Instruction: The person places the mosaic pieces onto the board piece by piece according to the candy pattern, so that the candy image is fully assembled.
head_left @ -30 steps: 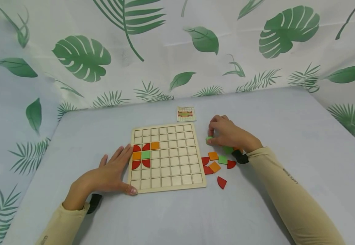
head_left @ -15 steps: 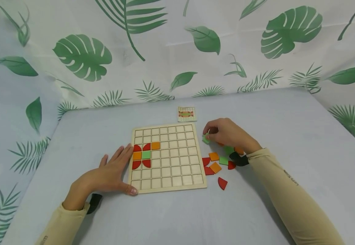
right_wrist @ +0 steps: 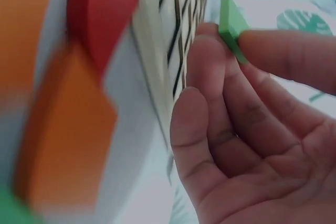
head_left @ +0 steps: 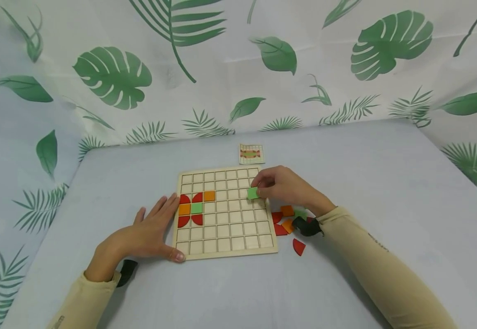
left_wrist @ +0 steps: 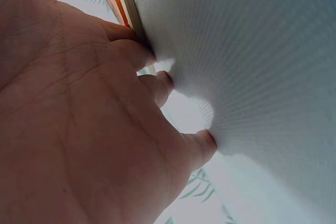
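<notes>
A wooden grid board (head_left: 230, 253) lies on the table, red quarter-circle tiles (head_left: 184, 221), orange square tiles (head_left: 209, 196) and a green square tile (head_left: 196, 208) set in its left cells. My right hand (head_left: 285, 187) pinches another green square tile (right_wrist: 233, 27) between thumb and fingers, over the right side of the board. My left hand (head_left: 145, 235) lies spread along the board's left edge, thumb at the near corner. In the left wrist view its fingertips (left_wrist: 207, 140) rest on the cloth beside the board.
Loose red, orange and green tiles (head_left: 298, 246) lie right of the board, partly hidden under the right wrist. A small pattern card (head_left: 252, 154) sits beyond the board's far edge. A leaf-print cloth (head_left: 213, 91) hangs behind the table.
My right hand has moved left from the table at the loose tiles to over the board, carrying the green square tile. The left hand has stayed put.
</notes>
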`<state>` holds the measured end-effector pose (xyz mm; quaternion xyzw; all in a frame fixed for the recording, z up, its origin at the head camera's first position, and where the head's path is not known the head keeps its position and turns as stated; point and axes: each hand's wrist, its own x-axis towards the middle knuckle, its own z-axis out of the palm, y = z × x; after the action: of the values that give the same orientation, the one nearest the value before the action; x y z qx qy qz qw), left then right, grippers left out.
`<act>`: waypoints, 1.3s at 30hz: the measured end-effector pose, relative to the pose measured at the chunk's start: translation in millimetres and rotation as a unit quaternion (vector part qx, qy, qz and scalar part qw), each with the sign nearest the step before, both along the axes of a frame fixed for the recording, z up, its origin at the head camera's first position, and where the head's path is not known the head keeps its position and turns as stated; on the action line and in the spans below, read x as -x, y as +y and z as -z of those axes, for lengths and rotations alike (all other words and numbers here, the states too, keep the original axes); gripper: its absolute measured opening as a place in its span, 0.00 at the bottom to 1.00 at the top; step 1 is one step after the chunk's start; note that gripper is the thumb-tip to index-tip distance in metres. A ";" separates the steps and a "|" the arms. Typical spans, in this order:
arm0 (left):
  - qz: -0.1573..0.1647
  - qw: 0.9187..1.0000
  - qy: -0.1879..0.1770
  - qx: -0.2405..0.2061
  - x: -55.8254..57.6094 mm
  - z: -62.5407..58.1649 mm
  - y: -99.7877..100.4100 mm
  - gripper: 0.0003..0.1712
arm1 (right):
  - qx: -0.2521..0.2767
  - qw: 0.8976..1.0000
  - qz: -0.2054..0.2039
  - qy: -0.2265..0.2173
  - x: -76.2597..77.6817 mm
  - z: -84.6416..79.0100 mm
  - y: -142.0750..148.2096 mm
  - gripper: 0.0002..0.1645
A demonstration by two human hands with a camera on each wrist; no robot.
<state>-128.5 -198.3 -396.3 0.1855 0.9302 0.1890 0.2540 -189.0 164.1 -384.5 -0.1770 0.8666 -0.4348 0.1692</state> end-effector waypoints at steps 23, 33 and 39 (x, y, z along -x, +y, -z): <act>0.005 1.000 0.005 0.013 4.0 1.0 -0.5 0.84 | 0.110 0.993 -0.022 -0.032 -17.5 8.3 -55.4 0.09; -0.001 1.000 -0.001 0.007 4.4 3.3 -0.1 0.84 | 0.083 0.996 -0.016 -0.035 -7.9 7.7 -81.4 0.09; 0.000 1.000 -0.001 0.007 2.7 4.2 0.0 0.84 | 0.050 0.999 -0.020 -0.010 -5.9 10.6 -90.9 0.06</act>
<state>-131.2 -198.2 -400.6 0.1838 0.9311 0.1829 0.2566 -183.1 73.2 -395.1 -0.1982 0.8384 -0.4755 0.1780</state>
